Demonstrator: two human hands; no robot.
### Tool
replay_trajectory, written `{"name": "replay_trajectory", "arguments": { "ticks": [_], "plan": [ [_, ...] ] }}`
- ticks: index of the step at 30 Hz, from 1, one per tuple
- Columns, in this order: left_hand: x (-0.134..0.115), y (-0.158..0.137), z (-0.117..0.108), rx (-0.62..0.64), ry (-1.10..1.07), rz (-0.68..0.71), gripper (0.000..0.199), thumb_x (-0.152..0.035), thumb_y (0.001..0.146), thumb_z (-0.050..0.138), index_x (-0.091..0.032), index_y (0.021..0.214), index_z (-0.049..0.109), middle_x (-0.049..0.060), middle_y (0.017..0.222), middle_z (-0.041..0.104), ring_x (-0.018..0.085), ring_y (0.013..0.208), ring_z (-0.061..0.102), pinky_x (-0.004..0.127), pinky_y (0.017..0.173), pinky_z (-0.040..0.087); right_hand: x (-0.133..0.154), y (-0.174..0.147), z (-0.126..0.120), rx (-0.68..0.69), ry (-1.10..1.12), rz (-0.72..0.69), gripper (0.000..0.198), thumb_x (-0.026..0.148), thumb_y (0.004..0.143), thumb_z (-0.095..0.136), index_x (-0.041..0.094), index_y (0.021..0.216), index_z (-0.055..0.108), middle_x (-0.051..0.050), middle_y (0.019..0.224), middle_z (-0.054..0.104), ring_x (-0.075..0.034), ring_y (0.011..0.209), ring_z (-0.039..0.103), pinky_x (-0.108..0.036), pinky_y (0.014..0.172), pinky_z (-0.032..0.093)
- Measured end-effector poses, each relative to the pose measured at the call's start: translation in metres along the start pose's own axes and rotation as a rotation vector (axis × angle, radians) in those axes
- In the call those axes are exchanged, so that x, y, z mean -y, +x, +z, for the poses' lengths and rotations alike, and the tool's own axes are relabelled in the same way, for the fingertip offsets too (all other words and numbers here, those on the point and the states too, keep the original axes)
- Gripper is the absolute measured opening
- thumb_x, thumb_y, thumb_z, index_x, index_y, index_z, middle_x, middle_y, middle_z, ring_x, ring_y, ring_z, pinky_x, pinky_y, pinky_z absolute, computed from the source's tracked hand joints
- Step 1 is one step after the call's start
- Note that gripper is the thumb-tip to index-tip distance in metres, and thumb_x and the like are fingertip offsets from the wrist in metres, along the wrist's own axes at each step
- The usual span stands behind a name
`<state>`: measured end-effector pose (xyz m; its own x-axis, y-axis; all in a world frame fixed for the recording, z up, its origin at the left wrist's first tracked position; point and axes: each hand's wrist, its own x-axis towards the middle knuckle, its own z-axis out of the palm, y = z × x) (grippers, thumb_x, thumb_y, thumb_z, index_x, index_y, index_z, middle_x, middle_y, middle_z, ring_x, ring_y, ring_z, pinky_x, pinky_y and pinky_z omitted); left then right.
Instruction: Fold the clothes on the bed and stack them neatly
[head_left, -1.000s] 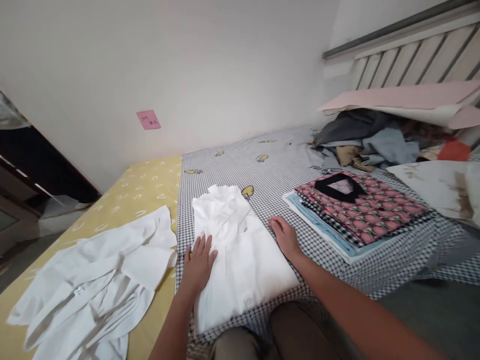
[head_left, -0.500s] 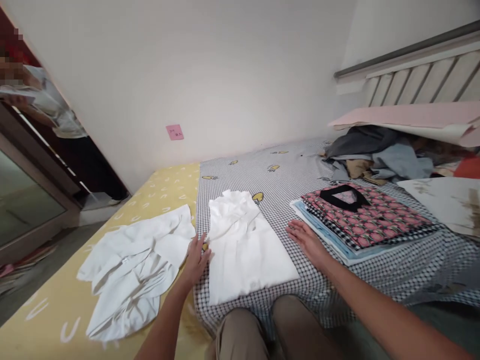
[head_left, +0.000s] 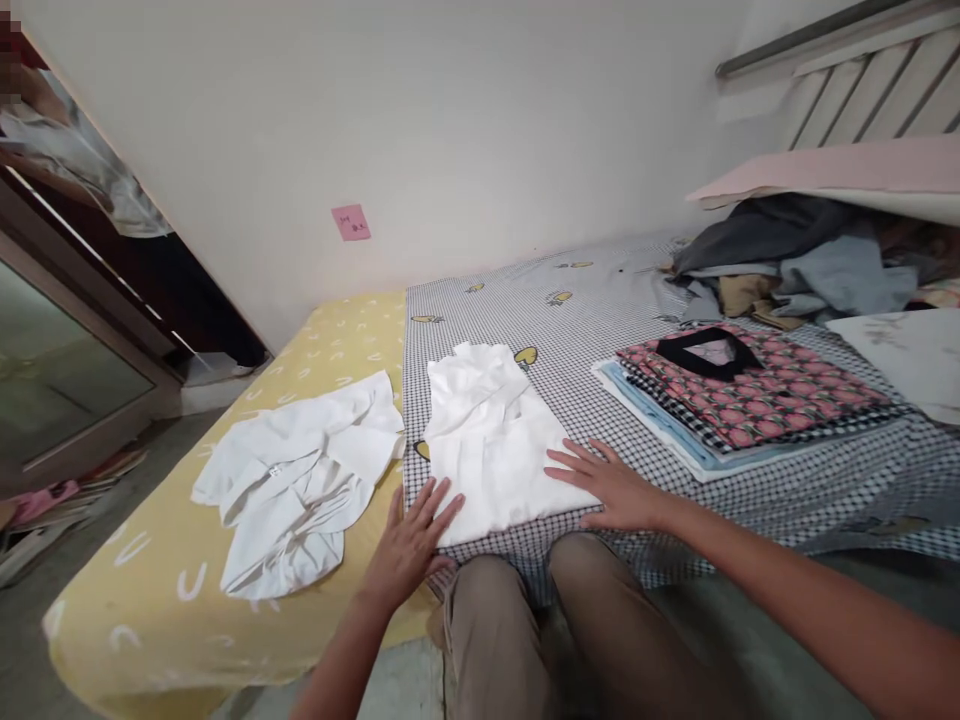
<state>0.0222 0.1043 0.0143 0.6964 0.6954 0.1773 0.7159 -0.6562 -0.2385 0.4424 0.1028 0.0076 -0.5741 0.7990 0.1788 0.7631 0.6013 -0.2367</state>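
In front of my knees a white garment (head_left: pixel 499 455), folded into a long rectangle with its far end bunched, lies on the checked cloth (head_left: pixel 487 310). My left hand (head_left: pixel 412 540) rests at its near left corner, fingers spread, fingertips at the edge. On the other side my right hand (head_left: pixel 611 485) lies flat with fingers apart, its fingertips on the near right edge. Neither hand grips anything. A second white garment (head_left: pixel 300 475) lies loose and crumpled on the yellow cloth (head_left: pixel 142 620) to the left.
At the right sits a stack of folded clothes with a pink patterned shirt (head_left: pixel 780 390) on top. Behind it is a heap of clothes (head_left: pixel 810 250) under a pink sheet (head_left: pixel 832 170). A person (head_left: pixel 112 170) stands in the doorway at far left. A wall (head_left: pixel 525 130) bounds the back.
My left hand has moved nearer, to the garment's near left corner. My right hand has moved left onto its right edge. The view has tilted down, showing more floor.
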Motion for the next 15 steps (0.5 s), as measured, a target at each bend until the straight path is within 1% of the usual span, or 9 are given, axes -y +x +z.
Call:
{"name": "replay_trajectory", "arguments": {
  "ticks": [2, 4, 5, 6, 8, 10, 12, 15],
  "plan": [
    [-0.004, 0.012, 0.001, 0.029, -0.059, -0.003, 0.094, -0.047, 0.085, 0.072, -0.034, 0.161, 0.019, 0.010, 0.165, 0.035, 0.032, 0.154, 0.028, 0.059, 0.127, 0.007, -0.002, 0.007, 0.001, 0.021, 0.024, 0.012, 0.085, 0.058, 0.078, 0.077, 0.039, 0.154, 0.043, -0.007, 0.162, 0.042, -0.039, 0.152, 0.029, -0.068, 0.119, 0.016],
    [-0.003, 0.019, 0.003, 0.060, -0.118, -0.017, 0.091, -0.055, 0.084, 0.070, -0.033, 0.160, 0.024, 0.011, 0.164, 0.039, 0.032, 0.153, 0.031, 0.059, 0.126, 0.011, -0.004, 0.010, 0.001, -0.004, 0.047, 0.040, 0.079, 0.054, 0.078, 0.078, 0.042, 0.150, 0.048, -0.005, 0.158, 0.048, -0.038, 0.149, 0.035, -0.066, 0.118, 0.020],
    [-0.002, 0.020, 0.004, 0.077, -0.140, -0.026, 0.090, -0.055, 0.084, 0.070, -0.034, 0.159, 0.026, 0.010, 0.163, 0.039, 0.032, 0.153, 0.031, 0.058, 0.126, 0.014, -0.005, 0.011, 0.001, -0.022, 0.058, 0.054, 0.075, 0.050, 0.079, 0.077, 0.042, 0.148, 0.051, -0.004, 0.156, 0.050, -0.038, 0.147, 0.038, -0.064, 0.118, 0.023],
    [0.000, 0.021, 0.004, 0.092, -0.155, -0.035, 0.089, -0.052, 0.084, 0.072, -0.035, 0.159, 0.027, 0.009, 0.164, 0.039, 0.032, 0.153, 0.032, 0.058, 0.125, 0.015, -0.006, 0.012, 0.002, -0.040, 0.068, 0.068, 0.070, 0.045, 0.080, 0.076, 0.043, 0.146, 0.054, -0.003, 0.154, 0.053, -0.037, 0.146, 0.041, -0.063, 0.117, 0.025],
    [0.002, 0.022, 0.003, 0.112, -0.176, -0.062, 0.089, -0.038, 0.084, 0.075, -0.037, 0.159, 0.027, 0.007, 0.164, 0.037, 0.031, 0.154, 0.031, 0.058, 0.125, 0.017, -0.007, 0.014, 0.002, -0.072, 0.079, 0.090, 0.062, 0.033, 0.083, 0.071, 0.044, 0.142, 0.058, -0.001, 0.151, 0.057, -0.035, 0.143, 0.045, -0.061, 0.113, 0.030],
    [0.001, 0.023, 0.002, 0.119, -0.199, -0.095, 0.092, -0.021, 0.082, 0.075, -0.039, 0.158, 0.027, 0.005, 0.165, 0.035, 0.030, 0.154, 0.030, 0.057, 0.125, 0.018, -0.006, 0.016, 0.004, -0.115, 0.069, 0.116, 0.061, 0.021, 0.083, 0.065, 0.043, 0.140, 0.060, 0.000, 0.149, 0.059, -0.033, 0.139, 0.048, -0.058, 0.110, 0.034],
    [-0.002, 0.025, 0.001, 0.118, -0.224, -0.139, 0.092, -0.009, 0.080, 0.070, -0.041, 0.157, 0.030, 0.002, 0.165, 0.036, 0.029, 0.154, 0.030, 0.058, 0.124, 0.019, -0.004, 0.019, 0.006, -0.169, 0.040, 0.155, 0.063, 0.015, 0.082, 0.063, 0.040, 0.139, 0.062, -0.001, 0.148, 0.060, -0.031, 0.135, 0.050, -0.054, 0.106, 0.037],
    [-0.007, 0.030, 0.002, 0.083, -0.262, -0.219, 0.083, -0.001, 0.082, 0.059, -0.043, 0.152, 0.041, 0.001, 0.161, 0.043, 0.027, 0.152, 0.035, 0.058, 0.123, 0.022, -0.001, 0.022, 0.011, -0.242, -0.013, 0.217, 0.061, 0.012, 0.081, 0.063, 0.038, 0.136, 0.066, -0.005, 0.147, 0.060, -0.031, 0.130, 0.053, -0.050, 0.102, 0.040]
  ]
}}
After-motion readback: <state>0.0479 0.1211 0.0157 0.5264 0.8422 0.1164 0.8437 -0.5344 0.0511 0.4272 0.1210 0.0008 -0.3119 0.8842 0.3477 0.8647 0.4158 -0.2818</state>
